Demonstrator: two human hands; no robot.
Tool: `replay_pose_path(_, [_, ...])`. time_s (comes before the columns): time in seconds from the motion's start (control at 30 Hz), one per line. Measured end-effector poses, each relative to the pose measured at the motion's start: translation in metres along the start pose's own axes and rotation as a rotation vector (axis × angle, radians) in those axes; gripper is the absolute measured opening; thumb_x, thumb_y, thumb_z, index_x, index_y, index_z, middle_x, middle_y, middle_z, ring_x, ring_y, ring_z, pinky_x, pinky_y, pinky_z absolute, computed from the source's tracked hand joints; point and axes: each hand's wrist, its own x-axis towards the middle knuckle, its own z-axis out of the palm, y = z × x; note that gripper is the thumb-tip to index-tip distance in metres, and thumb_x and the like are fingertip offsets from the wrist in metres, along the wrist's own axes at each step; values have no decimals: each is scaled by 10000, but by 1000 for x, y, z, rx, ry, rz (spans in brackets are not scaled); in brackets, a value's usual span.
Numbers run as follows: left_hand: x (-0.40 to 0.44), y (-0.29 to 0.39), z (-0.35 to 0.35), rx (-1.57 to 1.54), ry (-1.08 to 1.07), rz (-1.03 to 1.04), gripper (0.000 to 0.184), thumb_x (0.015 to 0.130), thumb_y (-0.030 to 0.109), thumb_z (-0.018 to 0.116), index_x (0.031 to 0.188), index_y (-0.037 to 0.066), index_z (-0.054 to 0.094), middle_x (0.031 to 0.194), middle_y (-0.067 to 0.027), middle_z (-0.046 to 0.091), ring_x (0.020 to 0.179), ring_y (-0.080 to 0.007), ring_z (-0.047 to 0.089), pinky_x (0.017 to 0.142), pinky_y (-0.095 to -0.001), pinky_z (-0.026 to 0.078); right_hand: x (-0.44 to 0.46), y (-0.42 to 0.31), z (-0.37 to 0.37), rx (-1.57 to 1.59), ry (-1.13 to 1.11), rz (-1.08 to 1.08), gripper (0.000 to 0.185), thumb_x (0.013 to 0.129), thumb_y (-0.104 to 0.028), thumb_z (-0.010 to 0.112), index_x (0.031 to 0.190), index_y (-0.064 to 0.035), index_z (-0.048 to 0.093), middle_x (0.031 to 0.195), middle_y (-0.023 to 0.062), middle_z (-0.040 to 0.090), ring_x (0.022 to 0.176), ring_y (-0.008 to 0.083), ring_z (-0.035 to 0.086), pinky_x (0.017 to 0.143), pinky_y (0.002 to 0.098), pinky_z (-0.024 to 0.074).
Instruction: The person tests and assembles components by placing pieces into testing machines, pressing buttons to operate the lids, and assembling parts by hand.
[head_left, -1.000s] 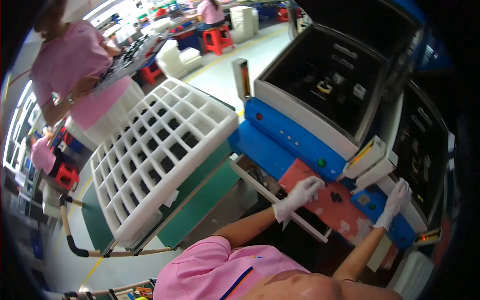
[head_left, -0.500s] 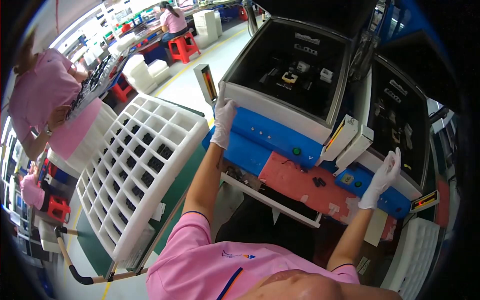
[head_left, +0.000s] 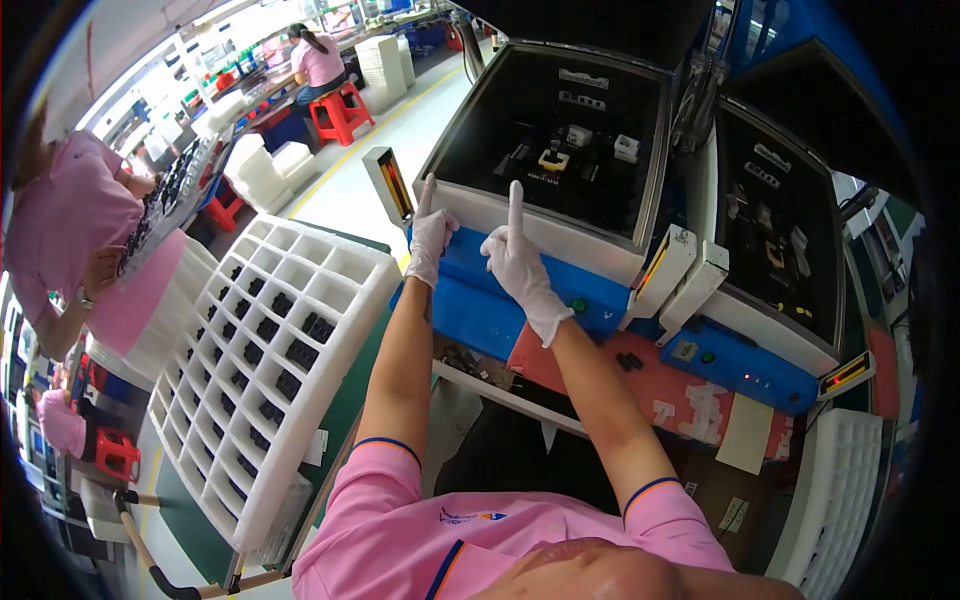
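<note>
My left hand (head_left: 430, 240), in a white glove, is at the front left corner of a white-framed machine (head_left: 540, 207) with a dark window. Its index finger points up along the frame, the other fingers curled. My right hand (head_left: 520, 268), also gloved, is in front of the same machine, index finger stretched toward the window and the rest bent. Neither hand holds anything; whether the fingertips touch the frame I cannot tell. Behind the dark window (head_left: 490, 120) sit a yellow-rimmed part (head_left: 553, 160) and white blocks (head_left: 626, 148).
A white foam tray (head_left: 350, 262) with black parts stands on a cart at left. A second machine (head_left: 780, 220) is at right. Small black parts (head_left: 629, 361) lie on a pink mat (head_left: 545, 362). At far left a co-worker (head_left: 80, 210) in pink holds a tray of parts.
My right hand has moved left from the second machine to the first one. My left hand stays near the corner, its index finger now pointing up. The view has shifted slightly.
</note>
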Motion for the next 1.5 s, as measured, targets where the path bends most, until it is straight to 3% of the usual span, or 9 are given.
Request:
replay_pose_path(0.17, [0,-1,0,-14,-4,2,792,680,-8,455,1409,237,267,543,-5,476,429,-72,396,359,-215,298,12,30,27,-338,45,-78,767,847,-12,447,1435,-150,-26,685,65,573,500,139,516,606,296,511])
replay_pose_path(0.27, [-1,-2,0,-12,-4,17,792,683,-7,457,1406,257,271,552,-1,482,432,-71,401,367,-209,311,17,37,29,-227,19,-15,796,828,-61,492,1435,-138,-16,678,63,554,553,218,565,613,345,501])
replay_pose_path(0.53, [4,-7,0,-38,-1,12,793,691,1,454,1411,264,255,570,-1,489,435,-64,388,376,-196,312,20,50,38,-224,38,26,797,836,-81,496,1439,-201,-10,679,67,542,618,232,574,719,366,494])
replay_pose_path(0.83, [-1,-2,0,-1,6,-15,794,691,3,454,1412,263,251,565,-1,485,426,-61,379,368,-198,310,19,54,41,-197,42,72,806,840,-5,495,1440,-219,2,675,41,523,594,159,549,710,326,507])
replay_pose_path(0.93, [0,-2,0,-21,4,-17,792,689,1,454,1414,244,249,560,-1,481,416,-61,374,362,-195,308,19,54,38,-156,8,75,791,839,-102,490,1436,-225,-14,733,108,580,637,273,591,701,394,500])
replay_pose_path(1.1, [0,-3,-1,-31,-8,0,794,686,-1,456,1416,228,245,559,-6,484,411,-64,376,358,-195,313,20,55,39,-194,27,67,791,842,-122,489,1434,-228,-24,751,130,595,635,285,596,681,401,501])
replay_pose_path(1.2, [-1,0,-4,-3,-39,-27,774,721,-41,428,1406,284,267,627,-20,507,467,-68,409,404,-177,374,21,48,39,-213,22,123,795,841,-17,485,1438,-206,-3,696,64,558,601,174,564,717,342,508])
replay_pose_path(1.37, [7,-6,-5,13,-31,-32,766,721,-37,433,1403,274,278,748,-67,574,464,-79,425,402,-193,385,25,35,44,-226,39,83,776,852,-46,478,1438,-196,-8,686,80,556,586,184,563,702,346,510])
replay_pose_path(1.5, [19,-29,-6,-125,-37,110,735,734,-24,457,1397,254,302,1016,-106,602,486,-93,461,417,-209,409,38,19,61,-208,-95,67,746,853,-76,454,1437,-183,3,705,106,592,585,189,578,672,359,514])
